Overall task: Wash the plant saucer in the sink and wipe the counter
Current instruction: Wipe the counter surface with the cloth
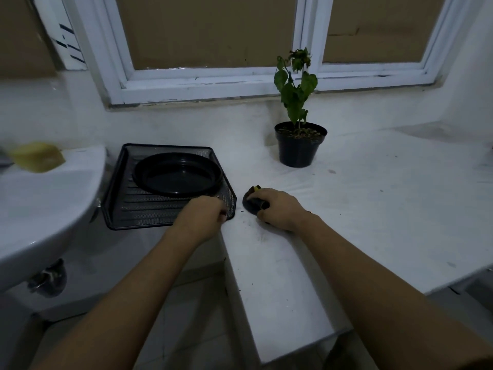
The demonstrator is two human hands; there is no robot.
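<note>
saucer (177,174) in tray (138,209), sink (40,204) left, potted plant (300,145) behind right

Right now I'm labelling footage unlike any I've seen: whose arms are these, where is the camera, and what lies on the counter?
No machine here: these are a person's two bare arms, filmed by one wide camera worn on the head, looking down. The left hand grips the near corner of a black mesh tray holding a black plant saucer. The right hand curls its fingers over a dark pad with a yellow edge on the white counter. A potted plant stands near the window; a white sink with a yellow sponge on its rim is at left.
</note>
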